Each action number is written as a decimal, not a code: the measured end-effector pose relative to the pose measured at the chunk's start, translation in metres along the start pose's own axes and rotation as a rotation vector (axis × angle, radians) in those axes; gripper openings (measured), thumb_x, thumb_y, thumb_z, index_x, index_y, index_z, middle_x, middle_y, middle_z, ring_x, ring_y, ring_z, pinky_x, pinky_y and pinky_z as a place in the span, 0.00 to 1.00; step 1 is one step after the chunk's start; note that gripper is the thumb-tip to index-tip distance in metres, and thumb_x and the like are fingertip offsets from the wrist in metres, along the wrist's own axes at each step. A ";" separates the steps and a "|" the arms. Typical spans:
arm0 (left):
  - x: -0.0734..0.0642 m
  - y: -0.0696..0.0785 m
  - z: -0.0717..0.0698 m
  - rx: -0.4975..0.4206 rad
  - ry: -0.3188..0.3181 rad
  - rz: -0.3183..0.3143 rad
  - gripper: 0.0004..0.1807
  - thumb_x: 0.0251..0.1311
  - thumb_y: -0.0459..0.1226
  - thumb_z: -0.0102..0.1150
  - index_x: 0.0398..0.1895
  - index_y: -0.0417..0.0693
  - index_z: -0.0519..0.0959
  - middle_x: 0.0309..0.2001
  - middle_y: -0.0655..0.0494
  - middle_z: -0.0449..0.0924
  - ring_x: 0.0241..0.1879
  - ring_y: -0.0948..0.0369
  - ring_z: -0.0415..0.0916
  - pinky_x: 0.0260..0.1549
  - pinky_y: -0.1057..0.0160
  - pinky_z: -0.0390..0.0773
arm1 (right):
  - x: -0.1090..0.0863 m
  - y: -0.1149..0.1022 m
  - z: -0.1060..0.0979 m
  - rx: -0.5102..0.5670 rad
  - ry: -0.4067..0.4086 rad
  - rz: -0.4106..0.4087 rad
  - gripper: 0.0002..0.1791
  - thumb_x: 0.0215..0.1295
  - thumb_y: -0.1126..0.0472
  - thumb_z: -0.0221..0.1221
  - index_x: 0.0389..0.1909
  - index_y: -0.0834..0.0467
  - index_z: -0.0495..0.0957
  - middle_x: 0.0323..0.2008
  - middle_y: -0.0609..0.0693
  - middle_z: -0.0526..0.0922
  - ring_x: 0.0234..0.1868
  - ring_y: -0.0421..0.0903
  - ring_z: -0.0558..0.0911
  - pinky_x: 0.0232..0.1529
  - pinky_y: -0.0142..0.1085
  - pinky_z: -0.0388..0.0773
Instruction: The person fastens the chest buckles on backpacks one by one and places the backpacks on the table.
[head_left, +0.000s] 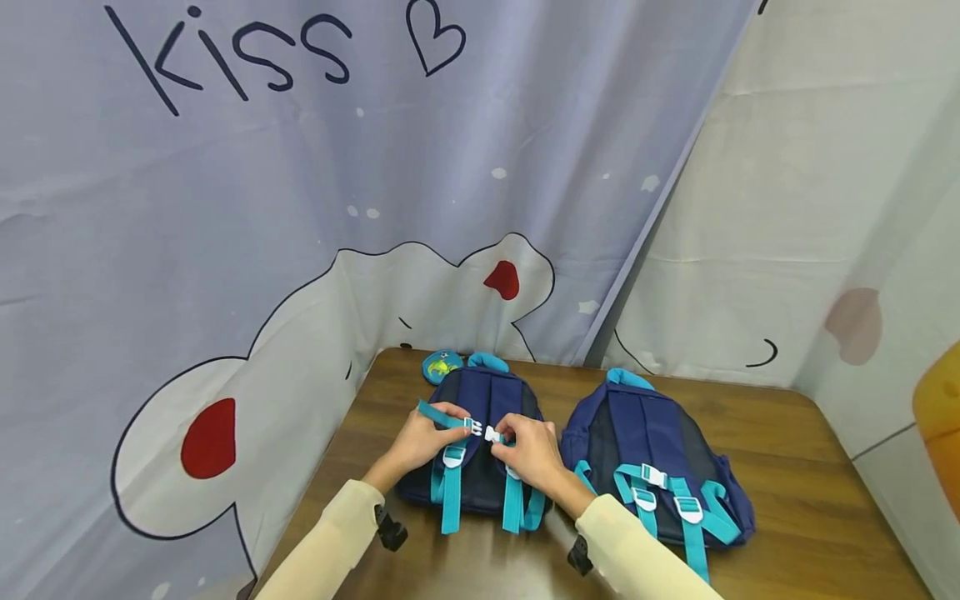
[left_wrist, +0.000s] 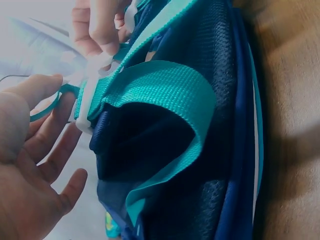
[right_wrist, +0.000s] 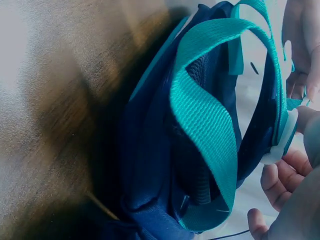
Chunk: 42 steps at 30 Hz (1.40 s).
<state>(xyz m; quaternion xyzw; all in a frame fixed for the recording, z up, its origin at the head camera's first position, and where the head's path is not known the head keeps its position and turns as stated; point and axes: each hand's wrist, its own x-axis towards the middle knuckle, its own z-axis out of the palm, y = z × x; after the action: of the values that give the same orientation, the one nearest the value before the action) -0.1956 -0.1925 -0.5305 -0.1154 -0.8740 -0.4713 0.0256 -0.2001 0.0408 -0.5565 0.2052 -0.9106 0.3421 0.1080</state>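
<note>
A dark blue backpack [head_left: 482, 497] with teal straps lies with its strap side up. My left hand [head_left: 429, 437] pinches the pronged half of a white side-release buckle [head_left: 473, 427] by its teal webbing [head_left: 437, 414]. In my right hand [head_left: 534, 448] is the other buckle half [head_left: 492, 434], held between thumb and fingers. The two halves face each other across a small gap above the shoulder straps. In the left wrist view, a teal strap loop [left_wrist: 170, 92] hangs beside the left hand [left_wrist: 37, 135]. The right wrist view shows another loop [right_wrist: 207, 107] near the right hand [right_wrist: 292, 175].
A second blue backpack [head_left: 656, 417] lies to the right, its white chest buckle [head_left: 653, 476] joined. A round blue patch with a cartoon figure [head_left: 442, 366] is at the first bag's top left. The wooden table [head_left: 810, 492] meets printed curtains [head_left: 450, 308] behind.
</note>
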 end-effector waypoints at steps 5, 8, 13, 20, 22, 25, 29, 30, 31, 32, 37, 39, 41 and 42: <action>0.000 -0.001 0.003 -0.011 -0.006 0.006 0.11 0.62 0.40 0.76 0.46 0.48 0.88 0.45 0.54 0.90 0.40 0.62 0.81 0.39 0.66 0.80 | 0.000 -0.001 0.000 -0.014 0.004 -0.001 0.07 0.57 0.56 0.74 0.35 0.46 0.86 0.30 0.37 0.85 0.32 0.40 0.82 0.43 0.42 0.64; 0.001 -0.002 0.004 -0.001 -0.008 0.008 0.12 0.62 0.40 0.76 0.46 0.48 0.89 0.45 0.54 0.90 0.40 0.63 0.81 0.38 0.66 0.80 | 0.000 -0.002 0.000 -0.014 0.006 0.002 0.07 0.58 0.57 0.74 0.36 0.47 0.86 0.30 0.38 0.85 0.32 0.43 0.83 0.43 0.43 0.64; 0.002 -0.001 0.004 0.006 -0.015 -0.002 0.12 0.62 0.41 0.76 0.47 0.48 0.89 0.46 0.54 0.91 0.41 0.63 0.81 0.39 0.66 0.80 | 0.000 -0.002 0.001 -0.026 0.007 -0.003 0.07 0.58 0.56 0.74 0.37 0.46 0.87 0.31 0.38 0.85 0.32 0.41 0.83 0.43 0.43 0.64; -0.001 -0.002 0.005 -0.010 -0.042 -0.006 0.12 0.63 0.41 0.76 0.47 0.48 0.89 0.46 0.53 0.91 0.40 0.62 0.80 0.39 0.65 0.79 | -0.001 -0.002 0.001 -0.028 0.007 -0.033 0.10 0.59 0.56 0.73 0.42 0.49 0.90 0.33 0.39 0.87 0.35 0.40 0.84 0.44 0.43 0.65; -0.001 -0.004 0.005 -0.013 -0.051 0.002 0.12 0.64 0.40 0.75 0.47 0.47 0.89 0.46 0.53 0.90 0.39 0.62 0.79 0.38 0.66 0.78 | 0.000 -0.002 0.001 -0.012 0.023 -0.045 0.13 0.59 0.56 0.74 0.45 0.51 0.89 0.33 0.40 0.88 0.35 0.40 0.84 0.45 0.44 0.66; 0.001 -0.006 0.007 -0.008 -0.055 0.032 0.11 0.65 0.39 0.74 0.47 0.47 0.89 0.44 0.54 0.90 0.37 0.62 0.78 0.37 0.66 0.78 | 0.001 -0.001 -0.001 0.019 0.053 -0.061 0.17 0.58 0.57 0.75 0.49 0.53 0.88 0.33 0.42 0.88 0.33 0.40 0.83 0.48 0.46 0.67; 0.002 -0.009 0.009 0.009 -0.060 0.050 0.10 0.66 0.39 0.73 0.47 0.48 0.89 0.43 0.56 0.90 0.37 0.63 0.79 0.37 0.66 0.78 | 0.002 0.001 -0.002 0.019 0.070 -0.074 0.17 0.58 0.57 0.76 0.49 0.52 0.87 0.33 0.42 0.88 0.30 0.38 0.80 0.50 0.47 0.67; 0.003 -0.010 0.009 0.010 -0.062 0.048 0.09 0.66 0.39 0.73 0.47 0.48 0.89 0.43 0.57 0.90 0.37 0.63 0.79 0.38 0.66 0.78 | 0.002 0.001 -0.002 0.015 0.067 -0.075 0.17 0.58 0.57 0.76 0.49 0.52 0.87 0.33 0.42 0.89 0.31 0.38 0.81 0.51 0.47 0.67; 0.002 -0.010 0.010 0.010 -0.063 0.045 0.09 0.66 0.39 0.73 0.47 0.49 0.90 0.43 0.57 0.91 0.37 0.63 0.80 0.38 0.66 0.79 | 0.002 0.001 -0.002 0.009 0.065 -0.077 0.17 0.59 0.57 0.76 0.48 0.51 0.87 0.33 0.42 0.89 0.31 0.39 0.81 0.51 0.47 0.67; 0.002 -0.010 0.010 0.009 -0.065 0.040 0.09 0.66 0.39 0.73 0.47 0.49 0.90 0.43 0.57 0.91 0.38 0.63 0.80 0.39 0.66 0.79 | 0.002 0.001 -0.002 0.004 0.062 -0.080 0.16 0.59 0.57 0.76 0.48 0.51 0.87 0.34 0.43 0.89 0.32 0.39 0.82 0.51 0.47 0.67; 0.000 -0.010 0.011 0.006 -0.061 0.033 0.08 0.66 0.38 0.72 0.47 0.51 0.90 0.44 0.58 0.91 0.40 0.62 0.81 0.42 0.63 0.80 | 0.001 0.001 -0.001 0.005 0.054 -0.101 0.15 0.59 0.57 0.77 0.46 0.51 0.87 0.34 0.45 0.89 0.35 0.43 0.85 0.51 0.48 0.66; 0.000 -0.011 0.012 0.010 -0.057 0.035 0.08 0.66 0.39 0.72 0.47 0.51 0.90 0.44 0.59 0.91 0.41 0.62 0.82 0.43 0.63 0.80 | 0.001 0.001 -0.001 0.005 0.054 -0.111 0.15 0.58 0.57 0.78 0.45 0.52 0.88 0.34 0.45 0.89 0.36 0.44 0.86 0.52 0.49 0.67; 0.000 -0.012 0.014 0.008 -0.054 0.041 0.08 0.66 0.39 0.72 0.47 0.51 0.90 0.44 0.59 0.91 0.42 0.62 0.83 0.44 0.63 0.80 | 0.001 0.002 -0.001 -0.001 0.061 -0.127 0.15 0.59 0.57 0.78 0.46 0.52 0.87 0.34 0.45 0.89 0.36 0.44 0.86 0.52 0.49 0.67; 0.000 -0.013 0.015 0.006 -0.051 0.042 0.08 0.66 0.39 0.72 0.46 0.52 0.90 0.44 0.59 0.91 0.42 0.62 0.83 0.44 0.63 0.81 | 0.001 0.002 -0.002 -0.002 0.065 -0.134 0.15 0.59 0.58 0.78 0.46 0.52 0.87 0.34 0.45 0.89 0.36 0.44 0.86 0.53 0.49 0.67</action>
<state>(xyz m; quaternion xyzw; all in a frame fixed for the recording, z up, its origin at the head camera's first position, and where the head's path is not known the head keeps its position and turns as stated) -0.1977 -0.1870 -0.5489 -0.1456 -0.8730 -0.4652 0.0136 -0.2016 0.0431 -0.5561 0.2542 -0.8912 0.3398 0.1601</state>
